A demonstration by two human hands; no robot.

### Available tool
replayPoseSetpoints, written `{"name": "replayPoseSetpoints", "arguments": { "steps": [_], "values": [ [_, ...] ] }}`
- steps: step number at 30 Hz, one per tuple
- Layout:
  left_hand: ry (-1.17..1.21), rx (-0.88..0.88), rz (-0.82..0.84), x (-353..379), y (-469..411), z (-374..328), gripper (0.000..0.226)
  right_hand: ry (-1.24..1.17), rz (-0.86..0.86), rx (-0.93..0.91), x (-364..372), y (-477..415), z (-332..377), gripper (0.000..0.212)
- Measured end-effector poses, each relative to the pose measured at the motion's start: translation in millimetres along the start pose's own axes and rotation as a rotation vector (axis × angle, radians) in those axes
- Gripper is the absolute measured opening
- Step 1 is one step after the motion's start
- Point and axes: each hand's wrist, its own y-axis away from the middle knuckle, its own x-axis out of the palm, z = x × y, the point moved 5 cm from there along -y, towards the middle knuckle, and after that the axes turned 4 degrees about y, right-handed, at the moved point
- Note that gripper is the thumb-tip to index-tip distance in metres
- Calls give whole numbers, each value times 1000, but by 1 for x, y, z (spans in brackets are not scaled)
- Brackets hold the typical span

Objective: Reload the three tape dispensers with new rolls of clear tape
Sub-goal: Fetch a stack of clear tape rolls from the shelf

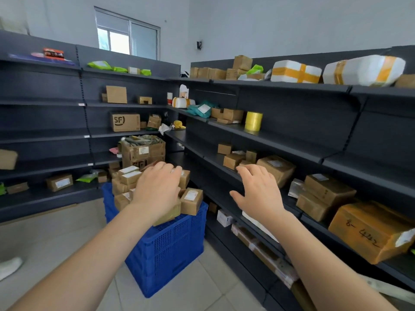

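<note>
A stack of yellowish clear tape rolls (pixel 253 121) stands upright on the right-hand dark shelf, above and beyond my hands. No tape dispenser is in sight. My left hand (pixel 157 189) hovers palm down, fingers spread, over the small brown parcels (pixel 190 200) piled in a blue crate (pixel 170 250). My right hand (pixel 258 191) is held out in front of the right shelving, fingers apart, holding nothing. Both forearms reach in from the bottom of the view.
Dark metal shelving (pixel 280 144) runs along the right and back walls, holding brown boxes, white foam boxes (pixel 296 71) with yellow tape and green mailers. A large taped box (pixel 368 232) sits at right. An open carton (pixel 143 150) stands behind the crate. Tiled floor lies at left.
</note>
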Motion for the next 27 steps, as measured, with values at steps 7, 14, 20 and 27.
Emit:
{"name": "replayPoseSetpoints", "arguments": {
  "steps": [7, 14, 20, 27],
  "values": [
    [13, 52, 7, 60, -100, 18, 43, 45, -2, 31, 46, -91, -24, 54],
    [6, 84, -4, 133, -212, 5, 47, 63, 0, 62, 108, -188, -79, 58],
    [15, 100, -27, 183, -317, -17, 49, 62, -14, 69, 143, -275, -141, 55],
    [71, 134, -40, 235, -422, -40, 42, 91, -21, 86, 175, -363, -202, 54]
  ]
}}
